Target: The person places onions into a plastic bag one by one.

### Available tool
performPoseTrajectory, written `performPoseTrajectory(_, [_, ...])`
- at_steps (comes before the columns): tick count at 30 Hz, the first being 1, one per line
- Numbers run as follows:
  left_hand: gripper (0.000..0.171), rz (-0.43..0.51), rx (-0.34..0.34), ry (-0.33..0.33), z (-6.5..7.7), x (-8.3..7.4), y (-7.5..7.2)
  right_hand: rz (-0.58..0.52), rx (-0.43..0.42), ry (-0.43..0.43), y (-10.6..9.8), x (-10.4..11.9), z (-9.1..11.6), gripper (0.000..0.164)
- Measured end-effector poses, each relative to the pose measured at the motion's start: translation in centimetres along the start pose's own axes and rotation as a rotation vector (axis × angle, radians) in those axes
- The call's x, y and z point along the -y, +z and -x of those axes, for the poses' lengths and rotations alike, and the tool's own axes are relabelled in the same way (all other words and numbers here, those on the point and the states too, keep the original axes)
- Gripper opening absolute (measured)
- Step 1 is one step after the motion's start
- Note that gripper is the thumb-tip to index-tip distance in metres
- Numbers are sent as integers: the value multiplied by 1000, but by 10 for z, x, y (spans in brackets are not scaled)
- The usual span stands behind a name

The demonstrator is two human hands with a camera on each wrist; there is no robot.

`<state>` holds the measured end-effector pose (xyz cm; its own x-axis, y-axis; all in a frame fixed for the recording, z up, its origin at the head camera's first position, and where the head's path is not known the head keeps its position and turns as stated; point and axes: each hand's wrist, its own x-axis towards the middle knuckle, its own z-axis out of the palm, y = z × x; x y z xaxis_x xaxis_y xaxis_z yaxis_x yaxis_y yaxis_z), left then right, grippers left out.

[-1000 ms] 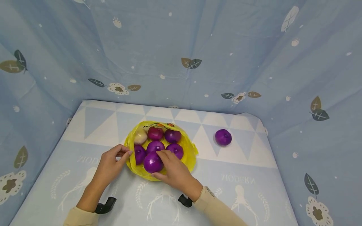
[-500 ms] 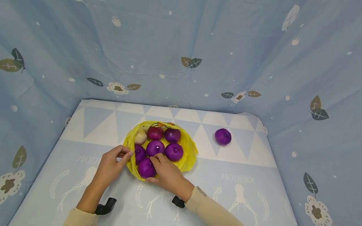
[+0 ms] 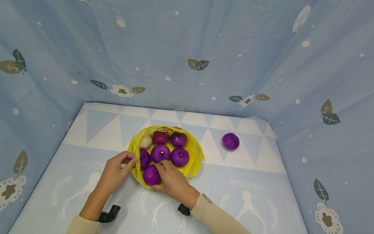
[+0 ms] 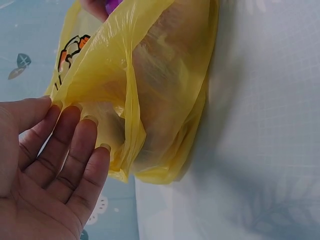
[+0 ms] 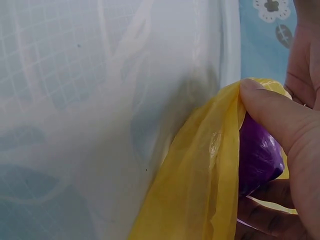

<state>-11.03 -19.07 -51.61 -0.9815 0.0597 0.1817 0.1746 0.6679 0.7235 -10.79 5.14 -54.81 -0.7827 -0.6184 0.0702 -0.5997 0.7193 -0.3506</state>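
Observation:
A yellow plastic bag (image 3: 196,164) lies with its mouth spread, holding several glossy purple onions (image 3: 160,153), a redder onion (image 3: 160,137) and a cream-coloured round one (image 3: 145,141). My left hand (image 3: 114,172) pinches the bag's left rim between thumb and fingertips; the left wrist view shows the thin film (image 4: 100,75) at the fingertips. At the bag's near side, my right hand (image 3: 175,183) grips a purple onion (image 3: 151,175). In the right wrist view the thumb lies on the bag's edge (image 5: 235,100), with fingers around the far side of the onion (image 5: 256,155).
One more purple onion (image 3: 230,141) sits alone on the patterned tablecloth (image 3: 263,152), right of the bag. Blue patterned curtains (image 3: 163,45) enclose the table's back and sides. Black wrist mounts (image 3: 109,214) are below the hands.
My right hand has moved the gripped onion left and slightly toward the bag's near rim, and then has stayed nearly still. My left hand keeps its pinch on the rim.

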Motion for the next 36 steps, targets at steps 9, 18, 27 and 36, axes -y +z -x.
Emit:
performPoseTrajectory(9, [7,1,9,-12,-1,-3,-3,-64,-21,44,-24,-8,11,84])
performPoseTrajectory(18, [9,-6,6,-27,-3,-3,-4,-121,-234,9,-83,-42,35,70])
performPoseTrajectory(27, [8,-5,-3,-26,-2,-1,-5,-9,-409,74,-132,-86,65,71])
performPoseTrajectory(36, [7,-9,-5,-32,-1,-1,-4,-36,-403,331,-146,-136,81,79])
